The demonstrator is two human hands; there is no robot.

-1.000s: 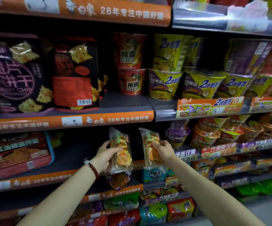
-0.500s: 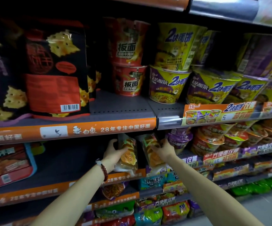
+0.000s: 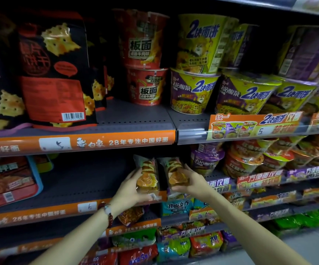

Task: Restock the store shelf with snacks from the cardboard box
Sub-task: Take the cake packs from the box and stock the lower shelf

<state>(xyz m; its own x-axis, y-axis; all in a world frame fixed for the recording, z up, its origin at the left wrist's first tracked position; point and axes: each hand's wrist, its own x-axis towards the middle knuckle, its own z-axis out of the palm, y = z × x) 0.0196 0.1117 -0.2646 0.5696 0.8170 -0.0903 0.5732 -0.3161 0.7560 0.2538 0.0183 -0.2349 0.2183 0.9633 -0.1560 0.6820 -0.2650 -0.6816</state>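
Shelf [image 3: 74, 188]: 2 snack pks [image 3: 147, 175], 1 per hand [image 3: 128, 190].

I am seeing cracker bags [image 3: 53, 73] standing upper left, red noodle cups [image 3: 145, 58] stacked beside them, and yellow noodle bowls [image 3: 193, 90] sitting right of those. Purple bowls [image 3: 206, 159] are resting below; green packets [image 3: 296, 220] are lying lower right.

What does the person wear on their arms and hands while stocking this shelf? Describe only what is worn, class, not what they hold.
Both forearms are bare, with no sleeves in view, and neither the left hand nor the right hand is gloved. The left wrist carries a bracelet of dark red beads with a pale, silvery piece beside it. The right wrist shows nothing worn.
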